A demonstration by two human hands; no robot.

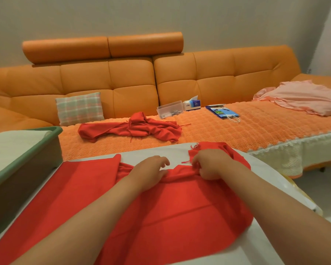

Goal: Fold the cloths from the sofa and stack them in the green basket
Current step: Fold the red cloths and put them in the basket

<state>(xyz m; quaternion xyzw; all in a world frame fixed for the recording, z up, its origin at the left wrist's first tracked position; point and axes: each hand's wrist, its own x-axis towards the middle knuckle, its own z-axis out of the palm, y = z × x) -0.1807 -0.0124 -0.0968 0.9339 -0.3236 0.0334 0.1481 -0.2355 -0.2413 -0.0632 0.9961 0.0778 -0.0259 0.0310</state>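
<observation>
A red fringed cloth (176, 205) lies spread over the white table (260, 243) in front of me. My left hand (151, 172) rests on its bunched far edge, thumb and fingers pinching a fold. My right hand (208, 165) grips the same bunched edge close beside it, fingers curled round the fabric. Another red cloth (134, 128) lies crumpled on the sofa seat (237, 129). A pink cloth (304, 98) lies at the sofa's far right. The green basket (27, 155) stands at the left and holds a folded white cloth (11, 148).
A plaid cushion (80, 109) leans against the orange sofa back. A clear plastic box (169, 111), a tissue pack (192, 104) and a blue paper bag (223, 111) sit on the seat behind the crumpled cloth.
</observation>
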